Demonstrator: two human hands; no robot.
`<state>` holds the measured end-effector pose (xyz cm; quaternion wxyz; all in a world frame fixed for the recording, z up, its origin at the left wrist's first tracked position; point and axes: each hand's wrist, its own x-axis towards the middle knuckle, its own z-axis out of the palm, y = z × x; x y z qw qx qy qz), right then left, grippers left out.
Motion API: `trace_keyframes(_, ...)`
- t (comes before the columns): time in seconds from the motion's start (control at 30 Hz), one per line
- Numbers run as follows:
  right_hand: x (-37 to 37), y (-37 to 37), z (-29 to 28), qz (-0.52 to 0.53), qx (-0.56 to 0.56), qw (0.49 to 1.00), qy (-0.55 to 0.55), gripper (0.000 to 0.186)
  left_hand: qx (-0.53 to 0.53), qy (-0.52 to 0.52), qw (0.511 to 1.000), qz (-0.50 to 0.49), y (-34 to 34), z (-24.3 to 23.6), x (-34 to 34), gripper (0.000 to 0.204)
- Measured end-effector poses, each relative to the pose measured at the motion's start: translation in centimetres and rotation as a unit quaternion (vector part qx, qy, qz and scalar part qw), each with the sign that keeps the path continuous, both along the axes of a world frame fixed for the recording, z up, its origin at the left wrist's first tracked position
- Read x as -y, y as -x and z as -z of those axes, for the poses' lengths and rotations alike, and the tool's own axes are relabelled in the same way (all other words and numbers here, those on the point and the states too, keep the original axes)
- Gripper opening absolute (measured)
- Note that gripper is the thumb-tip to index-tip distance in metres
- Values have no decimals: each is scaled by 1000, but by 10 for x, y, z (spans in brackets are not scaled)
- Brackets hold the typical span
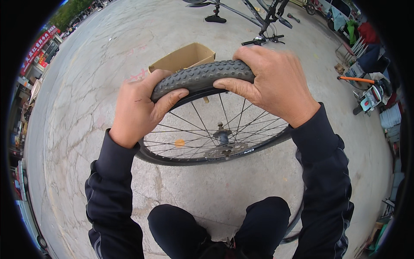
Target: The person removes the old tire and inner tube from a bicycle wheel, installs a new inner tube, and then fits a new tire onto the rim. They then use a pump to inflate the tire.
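Note:
A bicycle wheel with a black rim and thin spokes stands tilted in front of my knees. Its knobby black tyre is gripped from above by both hands. My left hand is wrapped round the upper left of the tyre, thumb pressed on the near sidewall. On the upper right, my right hand holds the tyre the same way, its thumb pointing toward the left one. The fingers of both hands are hidden behind the tyre. A hub with a disc rotor shows low in the wheel.
An open cardboard box sits just behind the wheel. Farther off, a grey bicycle frame rests upside down near its handlebar. A black tube lies by my right leg. Parked scooters and clutter line the right side.

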<state>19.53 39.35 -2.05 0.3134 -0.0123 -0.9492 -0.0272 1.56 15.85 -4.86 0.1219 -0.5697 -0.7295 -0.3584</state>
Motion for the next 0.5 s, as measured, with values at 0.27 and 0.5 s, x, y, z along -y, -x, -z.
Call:
trace_keyframes(0.27,-35,-27,12,-15,42,988,150,43,-2,-43,998,-36,10,19,20,34)
trace_keyframes(0.5,-18,-7,2,-14,64,988,140,37,-4,-16,996,-89,6,20,49,39)
